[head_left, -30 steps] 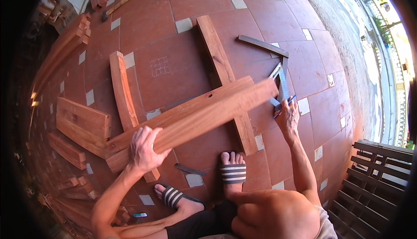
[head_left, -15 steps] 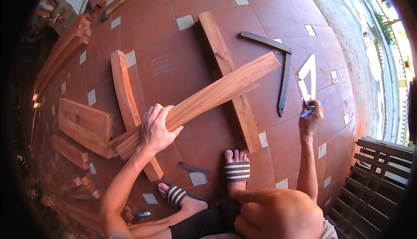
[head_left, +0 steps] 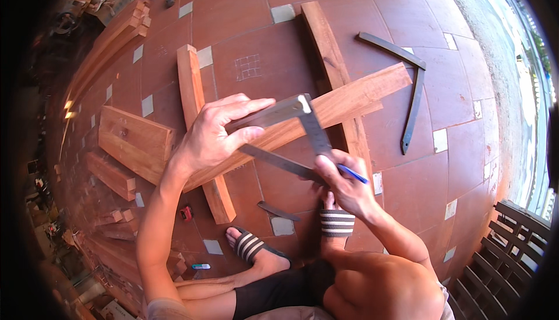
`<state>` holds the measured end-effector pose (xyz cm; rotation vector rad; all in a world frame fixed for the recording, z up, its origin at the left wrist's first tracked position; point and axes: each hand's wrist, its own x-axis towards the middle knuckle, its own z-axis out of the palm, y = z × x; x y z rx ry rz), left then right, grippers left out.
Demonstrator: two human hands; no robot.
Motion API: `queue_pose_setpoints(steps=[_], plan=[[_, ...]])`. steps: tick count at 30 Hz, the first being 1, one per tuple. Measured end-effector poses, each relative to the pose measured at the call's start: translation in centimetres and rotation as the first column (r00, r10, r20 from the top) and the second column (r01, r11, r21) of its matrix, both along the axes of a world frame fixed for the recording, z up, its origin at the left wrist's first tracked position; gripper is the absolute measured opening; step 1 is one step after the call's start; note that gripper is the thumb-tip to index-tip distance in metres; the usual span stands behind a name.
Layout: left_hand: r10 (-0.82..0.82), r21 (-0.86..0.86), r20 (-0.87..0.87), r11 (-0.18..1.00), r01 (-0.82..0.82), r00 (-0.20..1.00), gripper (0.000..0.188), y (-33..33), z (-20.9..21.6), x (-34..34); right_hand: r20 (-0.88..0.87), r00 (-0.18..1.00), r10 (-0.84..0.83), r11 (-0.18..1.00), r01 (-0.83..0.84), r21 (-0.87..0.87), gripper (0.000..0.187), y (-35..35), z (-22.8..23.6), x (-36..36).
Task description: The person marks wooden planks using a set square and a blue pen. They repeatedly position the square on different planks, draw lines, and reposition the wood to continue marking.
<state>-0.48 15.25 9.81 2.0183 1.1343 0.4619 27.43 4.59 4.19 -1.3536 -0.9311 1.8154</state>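
Observation:
A metal carpenter's square (head_left: 315, 131) with a second, slanting blade is held in the air between both hands, above a long wooden beam (head_left: 343, 100). My left hand (head_left: 204, 137) closes its thumb and fingers around the square's thick arm. Near the other end of the square, my right hand (head_left: 347, 189) grips the blades and also holds a blue pen (head_left: 353, 173) between its fingers. Underneath, the long beam lies across two other beams, a right one (head_left: 326, 46) and a left one (head_left: 189, 81).
A large dark metal square (head_left: 414, 99) lies on the tiles to the right. Thick wood blocks (head_left: 134, 145) are at the left, near a red tape measure (head_left: 186, 213). By my sandaled feet are a dark metal strip (head_left: 278, 210) and a cutter knife (head_left: 201, 266). A slatted rack (head_left: 501, 256) stands lower right.
The square has come up from the floor at the right to above the beam, carried by my right hand with the pen. My left hand has left the beam and taken hold of the square.

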Motion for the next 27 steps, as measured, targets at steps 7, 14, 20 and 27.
queue_pose_setpoints(steps=[7,14,20,27], plan=[[0.228,-0.290,-0.124,0.922,-0.255,0.966,0.042,-1.9,-5.6,-7.4,-0.002,0.986,0.166,0.984,-0.166,0.061,0.035,-1.3,-5.7,-5.5],[0.208,-0.273,-0.209,0.926,-0.262,0.955,0.044,-2.8,-7.3,-6.4,0.153,0.973,0.171,0.978,-0.187,0.093,0.030,-2.8,-6.2,-4.8],[0.213,-0.224,-0.184,0.942,-0.252,0.960,0.043,-3.2,-7.6,-5.1,0.188,0.975,0.121,0.989,-0.136,0.066,0.030,-2.8,-5.9,-4.4],[0.242,-0.223,-0.139,0.937,-0.268,0.960,0.043,-3.6,-7.6,-4.8,0.186,0.979,0.084,0.993,-0.098,0.071,0.028,-3.0,-5.5,-4.7]])
